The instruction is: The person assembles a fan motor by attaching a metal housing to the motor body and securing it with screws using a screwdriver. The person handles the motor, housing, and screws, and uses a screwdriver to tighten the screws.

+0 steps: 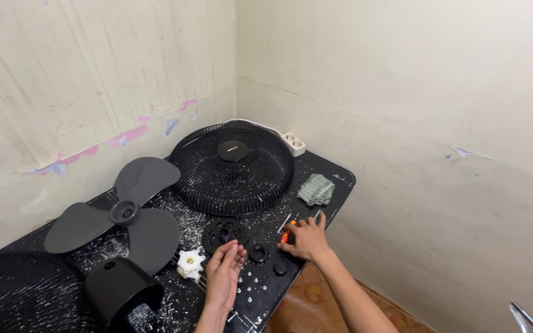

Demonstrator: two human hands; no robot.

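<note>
Paint-flecked black table [334, 176] bears a dismantled fan; beside its round black grille [232, 169], right hand [306, 239] grips an orange-handled screwdriver [287, 234], left hand [224, 271] hovers slack, reassembly pending.

Two bare forearms entered from the bottom edge. No sleeves in view on either arm; nothing covered them up to the frame's edge. Left hand [224, 266] was bare: no glove, and no ring or band could be made out. Right hand [306, 239] likewise ungloved, wrist plain, no watch or strap seen. Nails too small to judge.
</note>
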